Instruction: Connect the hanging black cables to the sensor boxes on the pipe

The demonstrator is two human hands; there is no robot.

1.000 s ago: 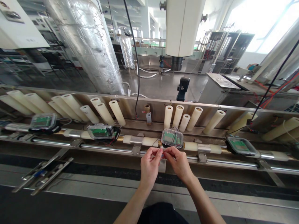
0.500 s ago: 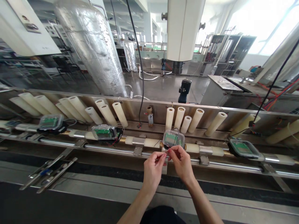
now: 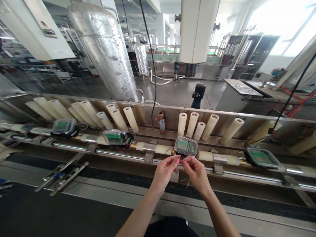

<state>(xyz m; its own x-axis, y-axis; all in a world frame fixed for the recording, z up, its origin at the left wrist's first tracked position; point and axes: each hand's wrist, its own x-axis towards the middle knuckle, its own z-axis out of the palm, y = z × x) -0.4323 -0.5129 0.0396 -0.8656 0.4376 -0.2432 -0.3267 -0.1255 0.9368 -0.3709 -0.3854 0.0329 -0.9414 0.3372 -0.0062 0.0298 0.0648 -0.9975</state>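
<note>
**Two hands pinch thin wires below a clear-lidded meter on the test bench**

Nearest the camera, both forearms reach forward over a grey steel ledge. The left hand (image 3: 165, 171) has its thumb and forefinger closed in a pinch, the other fingers curled under. The right hand (image 3: 196, 171) is just beside it, its fingertips likewise pinched. Between the two pinches runs a set of thin wires (image 3: 185, 179); blue and yellow ends hang loose below the hands. What exactly each fingertip grips is too small to tell.

Right behind the hands sits a meter (image 3: 186, 146) with a clear lid and a green board inside, mounted on the horizontal pipe line (image 3: 118, 152) that crosses the bench from left to right. A dark wire loops over its lid. The fingertips are close under its front edge, apart from it.

Along the same pipe stand three more meters of the same kind: one to the left (image 3: 116, 137), one farther left (image 3: 63, 126), and one to the right (image 3: 263, 157). Flat metal clamps (image 3: 61, 172) lie on the ledge at the left.

Behind the pipe, cream-coloured tubes (image 3: 197, 126) lean against the bench's steel back wall (image 3: 145, 113). A black cable (image 3: 151, 52) hangs down to it. Beyond, on the factory floor, stand a foil-wrapped tank (image 3: 103, 46) and a white column (image 3: 197, 29).
</note>
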